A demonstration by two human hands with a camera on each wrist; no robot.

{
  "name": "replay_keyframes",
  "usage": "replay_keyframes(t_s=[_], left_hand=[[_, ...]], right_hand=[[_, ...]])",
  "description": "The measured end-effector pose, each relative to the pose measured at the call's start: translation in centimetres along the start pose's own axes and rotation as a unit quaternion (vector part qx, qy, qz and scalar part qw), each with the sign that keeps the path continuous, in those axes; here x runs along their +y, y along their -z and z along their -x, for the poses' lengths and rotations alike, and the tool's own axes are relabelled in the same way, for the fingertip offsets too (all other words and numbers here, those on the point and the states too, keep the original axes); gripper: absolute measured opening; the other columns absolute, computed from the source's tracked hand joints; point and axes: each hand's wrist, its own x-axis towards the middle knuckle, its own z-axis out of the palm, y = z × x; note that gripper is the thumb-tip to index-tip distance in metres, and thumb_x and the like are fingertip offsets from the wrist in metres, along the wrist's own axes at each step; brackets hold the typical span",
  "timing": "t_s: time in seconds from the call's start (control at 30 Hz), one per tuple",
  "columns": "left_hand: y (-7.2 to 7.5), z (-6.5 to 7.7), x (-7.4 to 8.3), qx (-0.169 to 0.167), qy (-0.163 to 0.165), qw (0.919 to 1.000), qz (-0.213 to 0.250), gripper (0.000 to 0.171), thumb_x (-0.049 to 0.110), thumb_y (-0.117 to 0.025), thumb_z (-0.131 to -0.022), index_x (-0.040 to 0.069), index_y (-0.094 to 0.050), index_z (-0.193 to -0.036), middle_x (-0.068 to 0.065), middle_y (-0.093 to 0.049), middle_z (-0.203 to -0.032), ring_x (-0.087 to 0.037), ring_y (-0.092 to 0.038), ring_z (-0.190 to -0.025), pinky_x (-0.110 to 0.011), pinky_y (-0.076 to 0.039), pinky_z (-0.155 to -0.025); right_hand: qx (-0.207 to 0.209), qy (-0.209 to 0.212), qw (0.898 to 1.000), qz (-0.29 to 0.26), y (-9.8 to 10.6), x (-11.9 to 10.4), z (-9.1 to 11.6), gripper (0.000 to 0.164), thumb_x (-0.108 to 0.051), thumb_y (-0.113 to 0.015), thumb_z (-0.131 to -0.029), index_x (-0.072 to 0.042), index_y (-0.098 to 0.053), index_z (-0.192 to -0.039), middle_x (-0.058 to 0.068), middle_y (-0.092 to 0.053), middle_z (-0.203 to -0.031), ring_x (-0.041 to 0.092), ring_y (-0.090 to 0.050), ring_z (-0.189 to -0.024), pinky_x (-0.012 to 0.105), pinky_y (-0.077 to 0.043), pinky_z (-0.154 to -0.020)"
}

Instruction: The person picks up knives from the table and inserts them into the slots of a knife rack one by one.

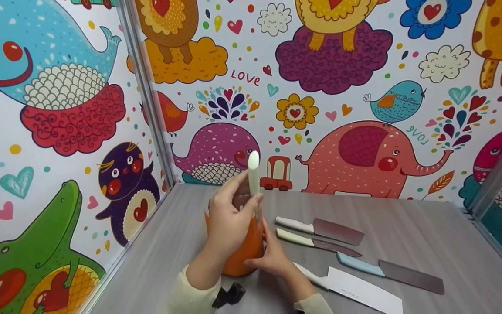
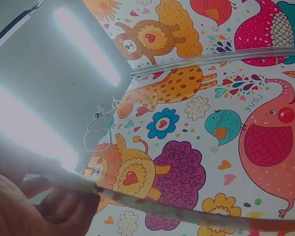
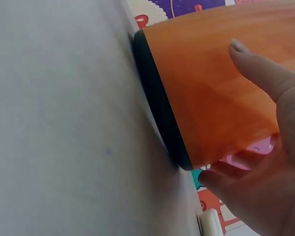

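- Held knife (image 1: 254, 176) in left hand (image 1: 230, 213), handle upward, at orange holder (image 1: 239, 260); could not tell whether inside.
- Cupped holder upright on bench (image 1: 464, 261) with right hand (image 1: 276, 256).
- Risked toppling from off-line pushing, cuts from slipping.

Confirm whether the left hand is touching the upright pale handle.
Touching: the head view shows the left hand gripping the upright pale handle between thumb and fingers.

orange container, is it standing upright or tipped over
Upright: the container has its dark base flat along the table in the right wrist view.
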Motion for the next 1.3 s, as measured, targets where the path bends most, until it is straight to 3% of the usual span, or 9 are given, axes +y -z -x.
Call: replay_keyframes(t_s=[0.23, 0.5, 0.7, 0.93, 1.1, 1.3], left_hand=[[1.2, -1.8, 0.4, 0.027, 0.001, 0.9996, 0.008, 0.051, 0.016, -0.072, -0.091, 0.012, -0.056, -0.139, -0.007, -0.067, -0.120, -0.017, -0.071, -0.099, -0.032, -0.060, -0.084], [2.0, -3.1, 0.5, 0.094, 0.003, 0.9956, 0.007, 0.051, 0.013, -0.068, -0.093, 0.009, -0.052, -0.142, -0.009, -0.065, -0.125, -0.019, -0.068, -0.109, -0.034, -0.057, -0.091], [2.3, -4.6, 0.4, 0.133, -0.003, 0.9910, 0.015, 0.050, 0.010, -0.067, -0.094, 0.006, -0.052, -0.141, -0.010, -0.063, -0.131, -0.021, -0.065, -0.116, -0.034, -0.054, -0.096], [2.3, -6.7, -0.5, 0.165, 0.037, 0.9856, -0.007, 0.050, 0.013, -0.066, -0.095, 0.009, -0.052, -0.142, -0.006, -0.062, -0.134, -0.018, -0.063, -0.116, -0.032, -0.053, -0.100], [2.2, -8.1, -1.4, 0.153, 0.066, 0.9855, -0.031, 0.049, 0.017, -0.066, -0.095, 0.013, -0.052, -0.142, -0.004, -0.062, -0.132, -0.018, -0.062, -0.111, -0.033, -0.053, -0.100], [2.4, -8.7, -2.6, 0.151, 0.101, 0.9827, -0.039, 0.051, 0.017, -0.066, -0.095, 0.015, -0.052, -0.143, -0.004, -0.062, -0.132, -0.017, -0.062, -0.112, -0.033, -0.052, -0.102]], right_hand=[[0.012, -0.035, 0.999, 0.020, -0.4, -0.2, 0.1, 0.127, -0.032, -0.092, -0.064, -0.045, -0.005, -0.156, -0.003, -0.039, -0.154, 0.022, -0.049, -0.131, 0.051, -0.043, -0.109], [0.001, -0.032, 0.999, 0.004, -0.7, 0.2, 0.5, 0.126, -0.034, -0.092, -0.066, -0.033, -0.006, -0.159, 0.002, -0.037, -0.157, 0.025, -0.046, -0.135, 0.051, -0.039, -0.111], [0.004, -0.061, 0.998, 0.006, -0.4, 0.1, 0.5, 0.124, -0.038, -0.092, -0.066, -0.039, -0.008, -0.158, -0.001, -0.036, -0.158, 0.024, -0.043, -0.138, 0.057, -0.034, -0.115], [0.003, -0.067, 0.998, -0.015, -0.2, 0.0, 0.3, 0.123, -0.036, -0.091, -0.068, -0.040, -0.006, -0.157, 0.000, -0.035, -0.158, 0.027, -0.044, -0.138, 0.056, -0.038, -0.113], [0.011, -0.088, 0.996, -0.019, -0.2, 0.0, 0.4, 0.126, -0.040, -0.092, -0.065, -0.042, -0.006, -0.157, 0.003, -0.035, -0.159, 0.029, -0.041, -0.141, 0.060, -0.033, -0.115], [0.013, -0.088, 0.996, -0.022, -0.4, -0.2, 0.3, 0.128, -0.041, -0.093, -0.063, -0.041, -0.005, -0.157, 0.005, -0.033, -0.160, 0.031, -0.038, -0.143, 0.061, -0.031, -0.116]])
